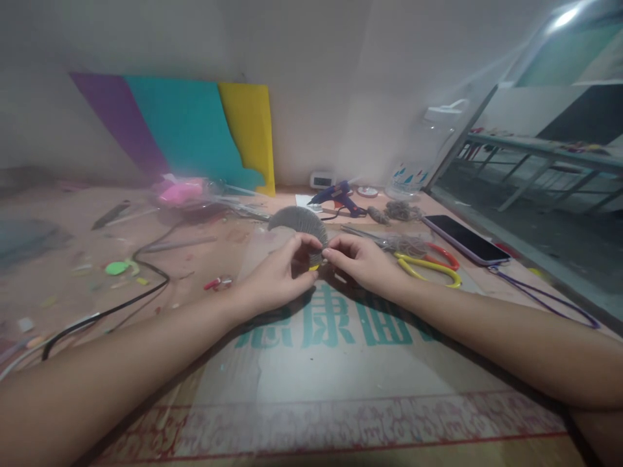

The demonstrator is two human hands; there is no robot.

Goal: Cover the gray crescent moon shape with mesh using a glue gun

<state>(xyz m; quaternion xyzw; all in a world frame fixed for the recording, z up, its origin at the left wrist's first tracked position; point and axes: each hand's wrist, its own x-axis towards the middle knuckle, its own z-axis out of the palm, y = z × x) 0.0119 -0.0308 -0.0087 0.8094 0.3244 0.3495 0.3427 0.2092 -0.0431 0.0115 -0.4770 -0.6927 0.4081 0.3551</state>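
A round grey bristly object point(296, 220) lies at the middle of the table, just beyond my hands. My left hand point(287, 272) is at its near side, the index finger and thumb curved with a gap between them, over a small yellow piece point(314, 267). Close by on the right, my right hand point(357, 259) has thumb and index finger pinched together at the object's right edge. Whatever sits in that pinch is too small to make out. The fingertips of both hands nearly meet.
Scissors with yellow and red handles point(428, 269) and a phone point(467, 240) lie to the right. Behind are a blue glue gun point(338, 196), a small clock point(322, 179) and a clear bottle point(418, 155). A black cable point(146, 295) and scraps lie left.
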